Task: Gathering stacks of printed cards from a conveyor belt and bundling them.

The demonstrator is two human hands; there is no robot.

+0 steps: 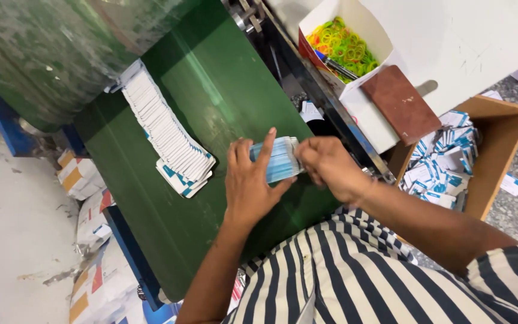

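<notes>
A thick stack of flat white-and-blue cartons [278, 159] stands on edge on the green conveyor belt [211, 84]. My left hand [248, 183] presses against the stack's near side with fingers spread around it. My right hand [330, 167] grips the stack's right end with closed fingers. Both hands hold the same stack between them. A long shingled row of the same flat cartons [166, 135] lies on the belt to the left, about a hand's width from my left hand.
A white box of coloured rubber bands [343, 42] with a pen sits at the top right, beside a brown wallet [400, 103]. A cardboard box of bundled cartons [445, 159] stands at the right. Packaged stacks [82, 180] lie on the floor at the left.
</notes>
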